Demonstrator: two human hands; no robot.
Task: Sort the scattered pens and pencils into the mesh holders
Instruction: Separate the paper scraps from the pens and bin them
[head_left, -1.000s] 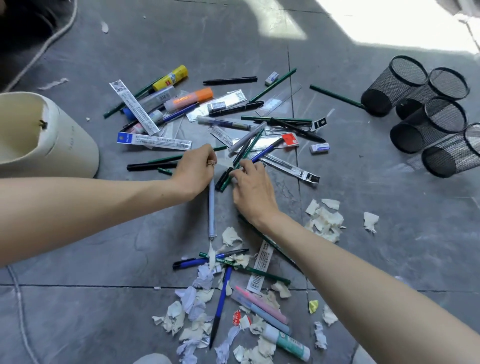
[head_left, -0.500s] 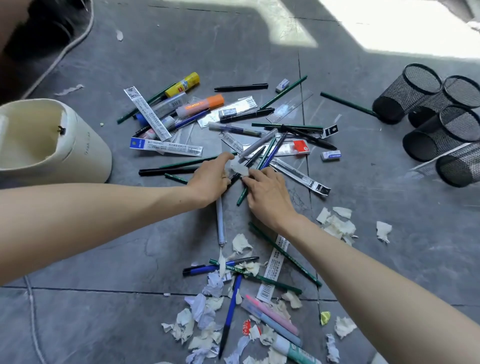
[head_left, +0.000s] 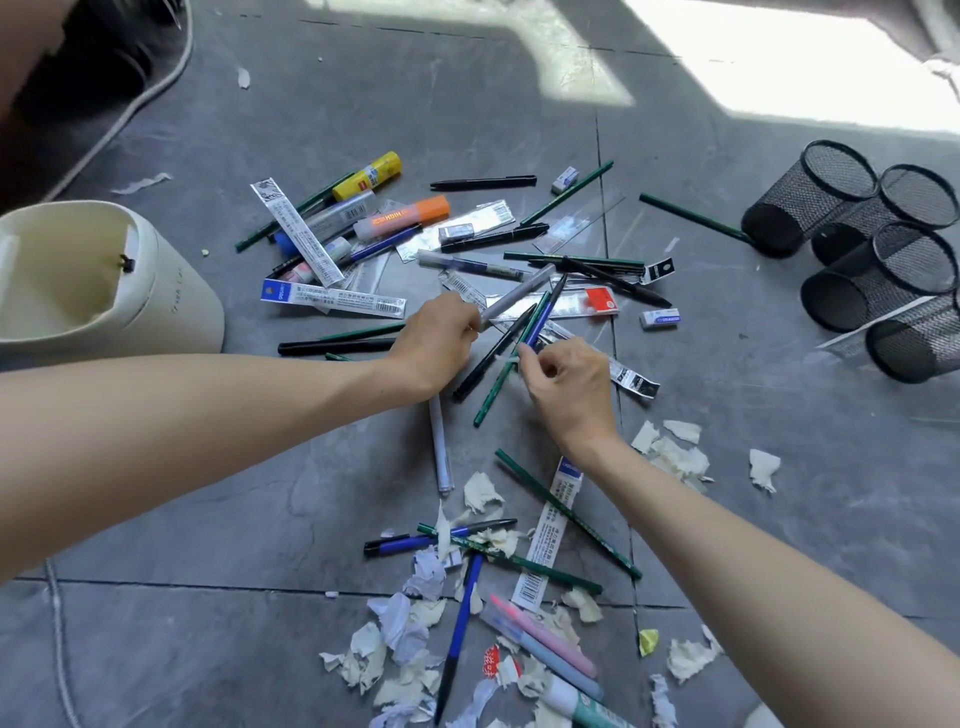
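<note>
Gripping grey pen (head_left: 517, 296), left hand (head_left: 434, 345), right hand (head_left: 569, 387) pinching blue pen (head_left: 543, 319), orange highlighter (head_left: 410, 215) marked HIGH

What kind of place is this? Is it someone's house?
Probably an indoor floor, maybe in a home, though I can't be sure. The pens lie on big grey floor tiles with seams, a cream bin sits at the left, and a patch of sunlight falls across the far floor.

Pens picked up
Left hand (head_left: 436, 343) now grips the grey pen (head_left: 517, 296), tip toward 2 o'clock; right hand (head_left: 569, 387) pinches the blue pen (head_left: 541, 321).
</note>
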